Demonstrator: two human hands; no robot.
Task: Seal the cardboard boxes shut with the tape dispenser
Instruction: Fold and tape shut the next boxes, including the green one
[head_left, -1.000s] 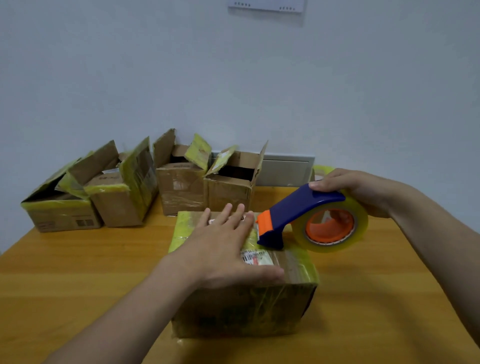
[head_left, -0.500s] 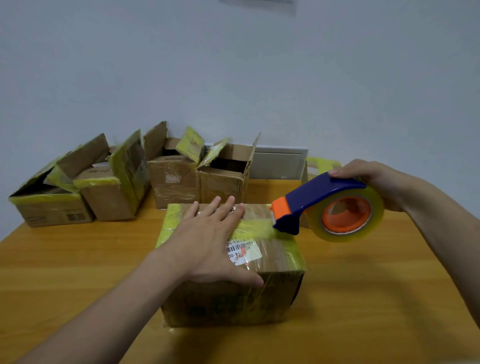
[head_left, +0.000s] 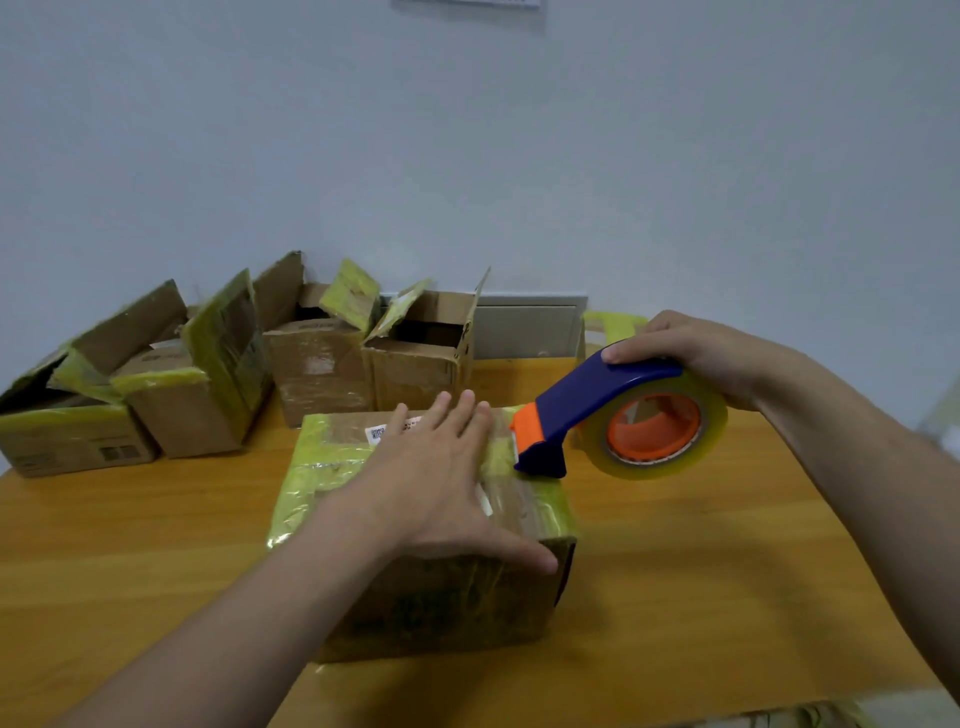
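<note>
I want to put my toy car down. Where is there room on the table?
Bare table lies left of the closed box, in front of the open boxes. More lies right of that box, beneath the tape dispenser. Crowded: the back left by the wall, and the box top under the left hand.

Closed cardboard box (head_left: 441, 608) stands on the bench (head_left: 727, 571), flaps down, top banded in yellowish tape, left hand (head_left: 436, 483) pressed flat on it. Tape dispenser (head_left: 587, 402), blue with orange nose and core, clear roll, is gripped by the right hand (head_left: 696, 358), nose at the box's top right edge. Four open boxes (head_left: 322, 374), flaps raised, stand rear left.
</note>
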